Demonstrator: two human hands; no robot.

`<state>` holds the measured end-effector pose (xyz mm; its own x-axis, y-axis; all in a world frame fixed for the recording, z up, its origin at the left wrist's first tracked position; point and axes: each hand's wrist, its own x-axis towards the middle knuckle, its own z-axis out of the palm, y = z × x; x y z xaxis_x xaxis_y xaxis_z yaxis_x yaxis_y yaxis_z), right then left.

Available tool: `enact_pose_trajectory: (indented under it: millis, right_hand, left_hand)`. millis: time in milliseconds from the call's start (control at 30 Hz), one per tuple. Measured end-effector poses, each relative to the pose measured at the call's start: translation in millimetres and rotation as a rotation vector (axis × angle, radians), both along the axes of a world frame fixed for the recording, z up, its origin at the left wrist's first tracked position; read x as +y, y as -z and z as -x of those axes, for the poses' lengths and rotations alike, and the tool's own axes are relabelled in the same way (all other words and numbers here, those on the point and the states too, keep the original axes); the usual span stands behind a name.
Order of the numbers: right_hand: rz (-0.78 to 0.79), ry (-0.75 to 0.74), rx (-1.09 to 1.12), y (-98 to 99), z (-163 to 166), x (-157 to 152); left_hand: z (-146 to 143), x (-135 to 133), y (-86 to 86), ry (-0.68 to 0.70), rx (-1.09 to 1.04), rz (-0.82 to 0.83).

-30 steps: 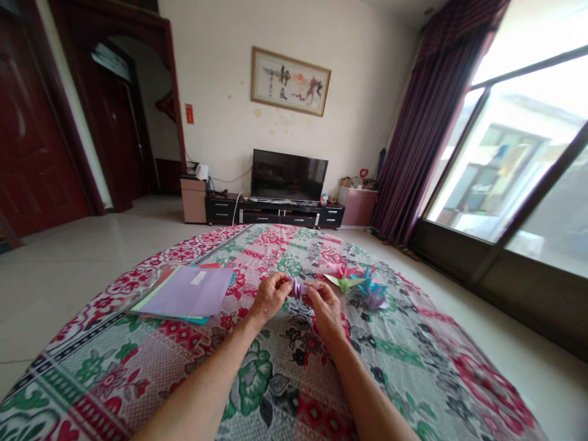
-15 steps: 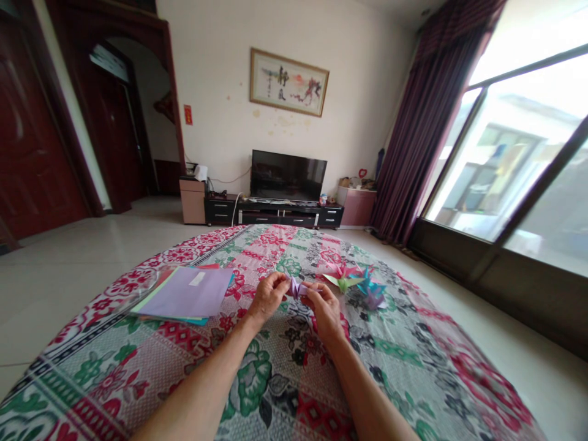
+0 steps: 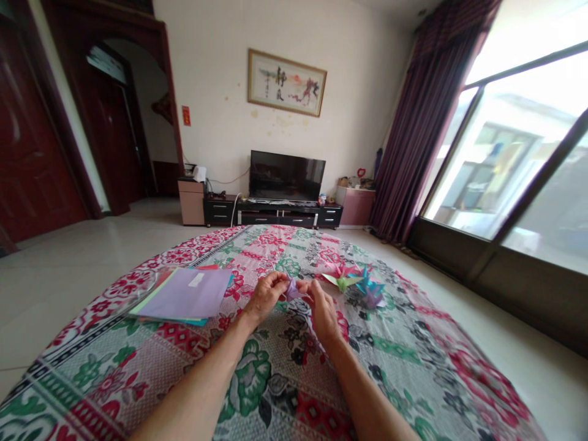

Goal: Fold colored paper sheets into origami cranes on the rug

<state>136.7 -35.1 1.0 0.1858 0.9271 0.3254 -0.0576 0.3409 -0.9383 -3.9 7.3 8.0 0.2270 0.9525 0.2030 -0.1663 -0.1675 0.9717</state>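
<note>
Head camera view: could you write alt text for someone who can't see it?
A left hand and a right hand hold a small folded purple paper over a flowered tablecloth. Left of them lies a stack of coloured sheets; to the right sit bright folded paper figures, and a television stands beyond.

Purple paper (image 3: 292, 290) between my fingertips looks different: earlier, narrow and sharply pleated, with pointed strip jutting past my right hand (image 3: 324, 311) toward right edge of tablecloth (image 3: 404, 376). Now compact, broader and smoother side showing, strip's pointed end out of sight. My right hand has turned: fingers, earlier stretched toward left edge, now more bent, knuckles raised and nearer far edge. Whole view slid slightly left, as if my head turned slightly right.
</note>
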Motion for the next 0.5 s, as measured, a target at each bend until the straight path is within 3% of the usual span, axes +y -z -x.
enact_pose_trajectory:
  millis: [200,500]
  right_hand:
    - [0.176,-0.236,0.211,3.7,0.0,3.6]
    - [0.171,-0.307,0.142,-0.6,4.2,-2.4]
  left_hand:
    - [0.0,-3.9,-1.4,0.167,-0.074,0.080]
    - [0.4,-0.6,2.0,0.137,-0.026,0.107]
